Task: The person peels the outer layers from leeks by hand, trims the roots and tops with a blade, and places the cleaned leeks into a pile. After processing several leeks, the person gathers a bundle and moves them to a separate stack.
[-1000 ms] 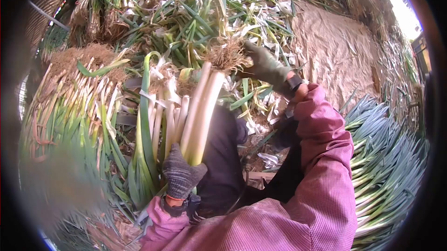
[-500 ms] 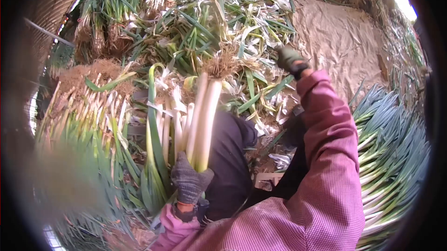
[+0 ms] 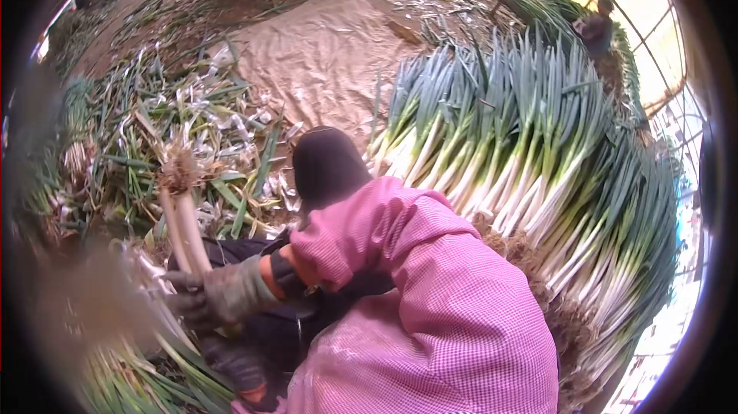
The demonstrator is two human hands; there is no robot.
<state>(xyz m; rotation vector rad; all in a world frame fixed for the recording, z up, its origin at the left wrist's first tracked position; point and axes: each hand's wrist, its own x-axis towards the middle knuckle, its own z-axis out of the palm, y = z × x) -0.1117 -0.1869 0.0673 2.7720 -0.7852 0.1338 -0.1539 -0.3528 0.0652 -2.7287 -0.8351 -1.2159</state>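
Two or so thick green onions (image 3: 187,231) stand upright in front of me, pale stalks with a tangle of roots at the top. My left hand (image 3: 237,366), in a dark glove and slightly blurred, grips them low down, its fingers partly hidden. Just above it, my gloved right hand (image 3: 224,292) lies across the same stalks, fingers curled around them. More onions with green leaves (image 3: 146,383) lie at the lower left.
Rows of long green onions (image 3: 523,145) fan out on the right, roots towards me. Stripped leaves and peelings (image 3: 207,118) litter the ground ahead, beside a tan sheet (image 3: 315,53). A dark rounded shape (image 3: 327,164) rises beyond my arm. Another person (image 3: 596,29) is far right.
My view has swung to the right, showing more of the onion rows. My right hand has come back from over the peelings to the stalks, which my left hand still holds.
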